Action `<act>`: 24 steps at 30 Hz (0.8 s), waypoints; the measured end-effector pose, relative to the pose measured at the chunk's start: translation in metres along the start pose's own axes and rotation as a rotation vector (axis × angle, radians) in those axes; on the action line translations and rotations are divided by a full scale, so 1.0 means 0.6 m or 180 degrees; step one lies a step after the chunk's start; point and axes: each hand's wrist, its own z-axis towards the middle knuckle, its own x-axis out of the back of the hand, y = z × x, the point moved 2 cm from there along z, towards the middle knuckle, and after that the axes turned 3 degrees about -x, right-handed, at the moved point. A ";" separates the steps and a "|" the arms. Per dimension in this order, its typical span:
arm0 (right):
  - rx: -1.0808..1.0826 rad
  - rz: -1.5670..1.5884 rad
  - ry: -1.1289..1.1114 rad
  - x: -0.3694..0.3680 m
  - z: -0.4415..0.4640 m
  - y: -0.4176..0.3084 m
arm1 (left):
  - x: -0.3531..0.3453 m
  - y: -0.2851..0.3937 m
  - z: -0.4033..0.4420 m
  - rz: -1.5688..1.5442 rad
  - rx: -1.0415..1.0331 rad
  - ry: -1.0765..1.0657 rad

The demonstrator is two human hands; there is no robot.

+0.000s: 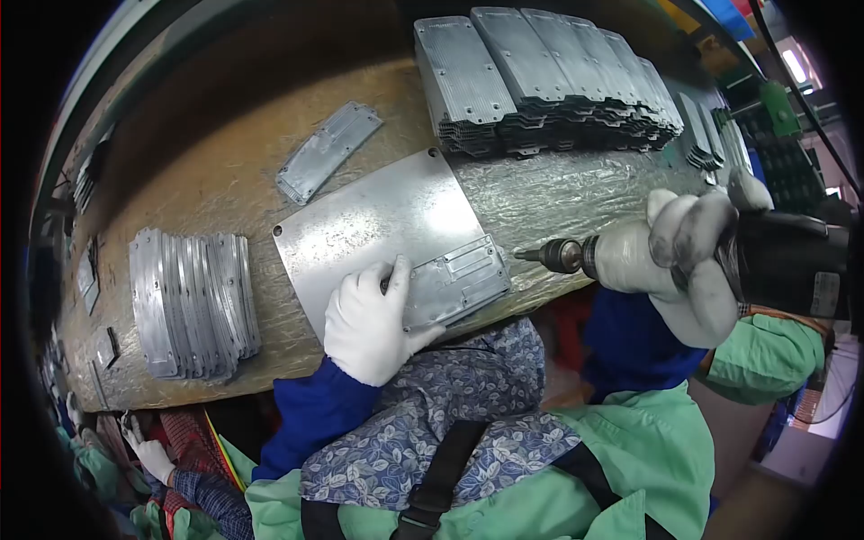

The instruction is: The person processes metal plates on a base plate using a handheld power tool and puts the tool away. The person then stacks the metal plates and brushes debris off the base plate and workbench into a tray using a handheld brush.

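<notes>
My left hand (367,326), in a white glove, holds the left end of a thin grey metal cover plate (461,277) with raised ribs and small holes. That plate lies on the lower right part of a larger, smooth steel plate (378,211) with corner holes. In my right hand (688,265), gloved and stained dark at the fingers, is a black power drill (792,263). Its chuck (562,256) and short bit point left, just off the cover plate's right end and apart from it. The drill's trigger is hidden.
Tall stacks of metal plates (540,67) stand along the back right. A row of similar plates (193,306) sits at the left. One loose plate (328,153) lies behind the steel plate. Another person's gloved hand (148,453) shows at lower left.
</notes>
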 end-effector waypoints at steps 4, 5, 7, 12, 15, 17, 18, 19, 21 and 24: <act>-0.0024 0.0088 0.0044 0.008 0.005 0.015 | -0.002 0.000 0.004 -0.0005 -0.0019 -0.0030; -0.0049 0.0070 0.0090 0.005 0.006 0.017 | -0.001 0.000 0.004 -0.0008 -0.0019 -0.0032; -0.0100 0.0011 0.0170 -0.002 0.009 0.022 | -0.002 -0.001 0.004 -0.0028 -0.0007 -0.0044; -0.0163 0.0006 0.0018 -0.013 0.019 0.036 | -0.005 -0.003 0.004 -0.0060 0.0016 -0.0059; -0.0193 0.0071 -0.0075 -0.014 0.025 0.040 | -0.007 -0.006 0.005 -0.0117 -0.0059 -0.0076; -0.0306 0.0065 -0.0023 -0.023 0.025 0.037 | -0.008 -0.006 0.005 -0.0129 -0.0059 -0.0095; -0.0331 0.0073 -0.0039 -0.025 0.026 0.037 | -0.008 -0.007 0.005 -0.0134 -0.0058 -0.0102; -0.0293 0.0104 -0.0139 -0.021 0.028 0.040 | -0.008 -0.007 0.006 -0.0149 -0.0052 -0.0116; -0.0228 0.0100 -0.0230 -0.016 0.027 0.037 | -0.009 -0.008 0.006 -0.0174 -0.0046 -0.0140; -0.0058 0.0109 -0.0565 0.007 0.028 0.028 | -0.010 -0.008 0.005 -0.0132 -0.0104 -0.0043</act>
